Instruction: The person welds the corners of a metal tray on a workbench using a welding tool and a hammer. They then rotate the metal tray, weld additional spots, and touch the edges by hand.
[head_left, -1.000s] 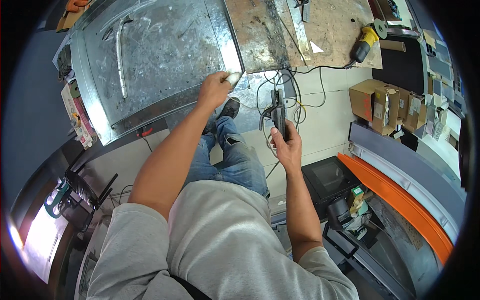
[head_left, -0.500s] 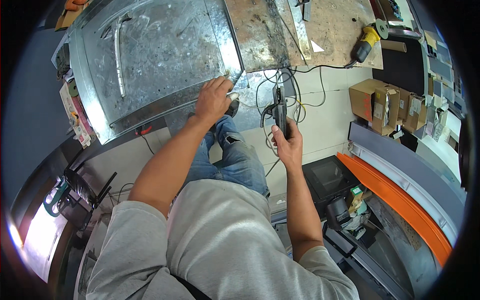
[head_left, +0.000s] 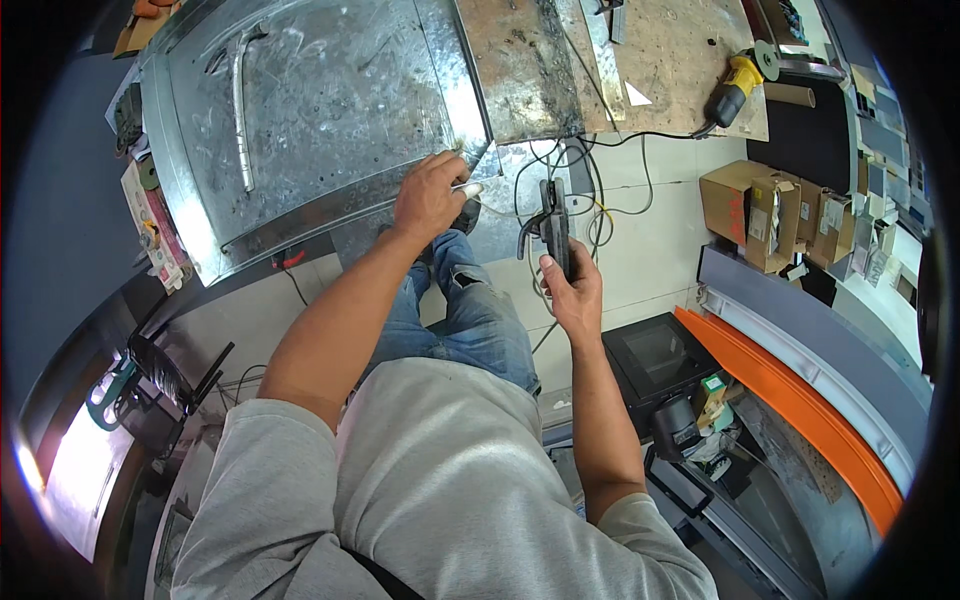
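Note:
My left hand (head_left: 431, 197) grips the near right corner of a large grey sheet-metal panel (head_left: 340, 110), with its fingers over the raised rim. Something white covers its thumb tip. To the right, away from the panel, my right hand (head_left: 573, 287) is wrapped around a dark grey clamp-like hand tool (head_left: 556, 228) with a curved lever on its left side. The tool's head points away from me, over the floor and some cables. My palm hides part of its handle.
A hammer (head_left: 240, 115) lies on the panel. Farther right, a yellow and black angle grinder (head_left: 738, 88) rests on a worn wooden board (head_left: 660, 60). Loose black cables (head_left: 596, 190) hang by the bench edge. Cardboard boxes (head_left: 770, 215) and an orange beam (head_left: 790, 405) stand at right.
The clamp-like tool has come slightly nearer to me and turned a little in my right hand. My left hand stays on the panel's corner.

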